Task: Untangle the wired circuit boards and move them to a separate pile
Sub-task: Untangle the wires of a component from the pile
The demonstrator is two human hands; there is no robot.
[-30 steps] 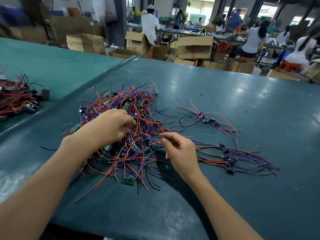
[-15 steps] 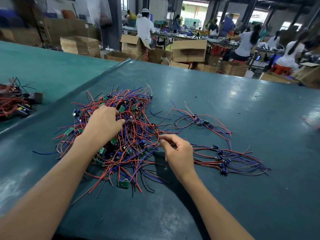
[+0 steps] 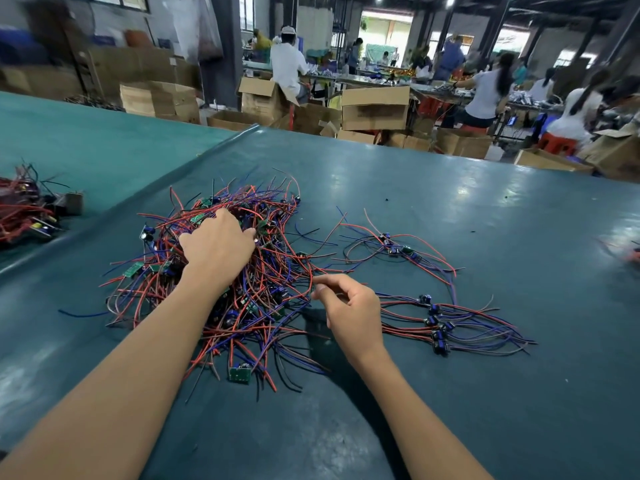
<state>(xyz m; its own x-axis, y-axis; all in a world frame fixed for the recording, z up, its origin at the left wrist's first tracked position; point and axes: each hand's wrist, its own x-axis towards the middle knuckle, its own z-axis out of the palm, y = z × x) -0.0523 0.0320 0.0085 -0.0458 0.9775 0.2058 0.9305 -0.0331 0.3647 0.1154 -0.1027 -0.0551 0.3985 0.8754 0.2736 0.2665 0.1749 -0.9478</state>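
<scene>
A tangled heap of small green circuit boards with red and blue wires (image 3: 263,271) lies on the dark green table (image 3: 485,237). My left hand (image 3: 218,247) rests on top of the heap, fingers curled down into the wires. My right hand (image 3: 349,310) sits at the heap's right edge and pinches a red wire between thumb and forefinger. To the right lie two sorted groups of boards with straightened wires, one nearer (image 3: 446,327) and one farther back (image 3: 398,247). A single board (image 3: 239,373) lies at the heap's front edge.
Another bundle of red-wired parts (image 3: 24,213) lies on the adjoining table at the left. Beyond the far table edge stand cardboard boxes (image 3: 375,107) and several seated workers. Some wires (image 3: 632,252) show at the right edge of the view.
My left hand has moved farther up onto the heap. My right hand has stayed at the heap's right edge, still pinching a wire. The camera has tilted slightly.
</scene>
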